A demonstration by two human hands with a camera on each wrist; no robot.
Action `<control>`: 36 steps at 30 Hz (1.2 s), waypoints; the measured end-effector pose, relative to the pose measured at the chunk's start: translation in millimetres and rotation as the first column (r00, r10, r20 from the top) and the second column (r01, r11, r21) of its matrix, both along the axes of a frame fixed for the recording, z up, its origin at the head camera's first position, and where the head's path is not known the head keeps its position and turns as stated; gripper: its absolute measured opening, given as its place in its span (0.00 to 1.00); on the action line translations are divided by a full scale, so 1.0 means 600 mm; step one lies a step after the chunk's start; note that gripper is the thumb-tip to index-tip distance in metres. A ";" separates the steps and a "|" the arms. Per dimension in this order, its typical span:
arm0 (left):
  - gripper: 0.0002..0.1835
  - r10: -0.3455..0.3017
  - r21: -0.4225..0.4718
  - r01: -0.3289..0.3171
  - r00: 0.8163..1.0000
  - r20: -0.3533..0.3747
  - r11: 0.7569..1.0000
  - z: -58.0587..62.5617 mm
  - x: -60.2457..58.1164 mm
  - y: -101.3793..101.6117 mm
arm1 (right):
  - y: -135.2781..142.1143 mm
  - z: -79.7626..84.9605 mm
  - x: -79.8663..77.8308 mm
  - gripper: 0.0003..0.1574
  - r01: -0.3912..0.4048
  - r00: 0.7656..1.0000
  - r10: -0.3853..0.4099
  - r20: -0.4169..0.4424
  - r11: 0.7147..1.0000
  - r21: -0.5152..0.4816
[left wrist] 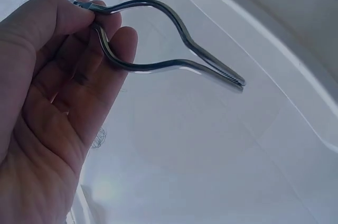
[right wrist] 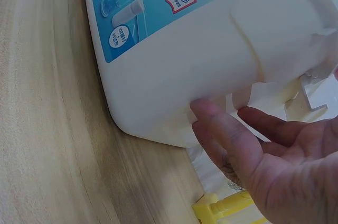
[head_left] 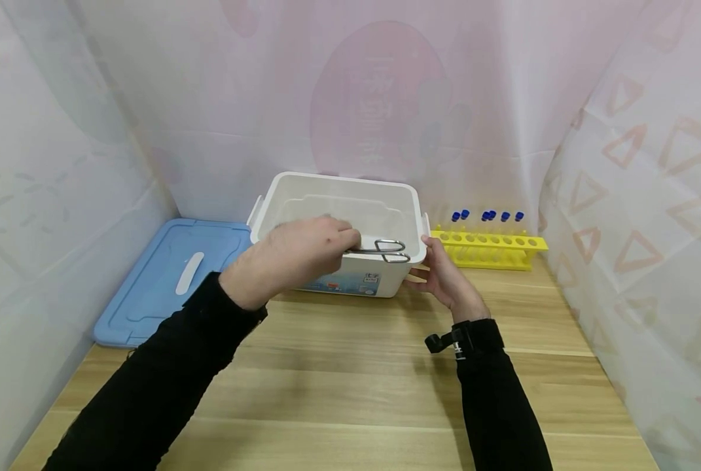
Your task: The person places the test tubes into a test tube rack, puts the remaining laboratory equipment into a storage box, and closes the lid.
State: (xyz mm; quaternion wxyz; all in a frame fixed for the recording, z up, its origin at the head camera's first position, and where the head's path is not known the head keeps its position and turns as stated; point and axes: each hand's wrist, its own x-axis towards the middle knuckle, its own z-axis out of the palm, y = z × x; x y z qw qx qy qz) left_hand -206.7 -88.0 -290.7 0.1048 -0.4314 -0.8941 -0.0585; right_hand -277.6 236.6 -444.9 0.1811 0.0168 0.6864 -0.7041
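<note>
My left hand (head_left: 311, 247) pinches metal crucible tongs (left wrist: 174, 18) between thumb and fingers, over the front of a white plastic box (head_left: 341, 184). In the left wrist view the tongs' bowed arms run out to ribbed tips that lie close together, with nothing between them. Their loop handles (head_left: 390, 247) point right, near the box's front right corner. My right hand (head_left: 444, 278) rests against the right side of the box with its fingers extended, as the right wrist view shows. A blue printed label (right wrist: 142, 7) covers part of the box front.
A blue lid (head_left: 150, 288) with a white handle lies left of the box. To the right stands a yellow rack (head_left: 488, 241) with several blue-capped tubes. Printed curtains (head_left: 633, 196) enclose the wooden table (head_left: 350, 379) at the back and sides.
</note>
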 end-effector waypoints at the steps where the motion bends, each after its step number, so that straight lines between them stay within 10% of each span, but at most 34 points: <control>1: 0.08 0.002 0.009 -0.002 1.000 -0.007 1.000 0.002 -0.004 -0.001 | 0.000 0.000 0.000 0.53 0.004 1.000 -0.004 0.001 1.000 -0.003; 12: 0.09 0.071 0.026 -0.072 0.997 0.026 0.997 -0.002 -0.052 -0.007 | 0.002 0.002 0.001 0.57 0.005 1.000 -0.005 0.008 1.000 -0.002; 36: 0.12 0.074 0.061 -0.087 0.979 0.191 0.994 -0.087 -0.154 -0.026 | 0.001 0.004 0.004 0.55 -0.015 1.000 0.015 0.000 1.000 0.016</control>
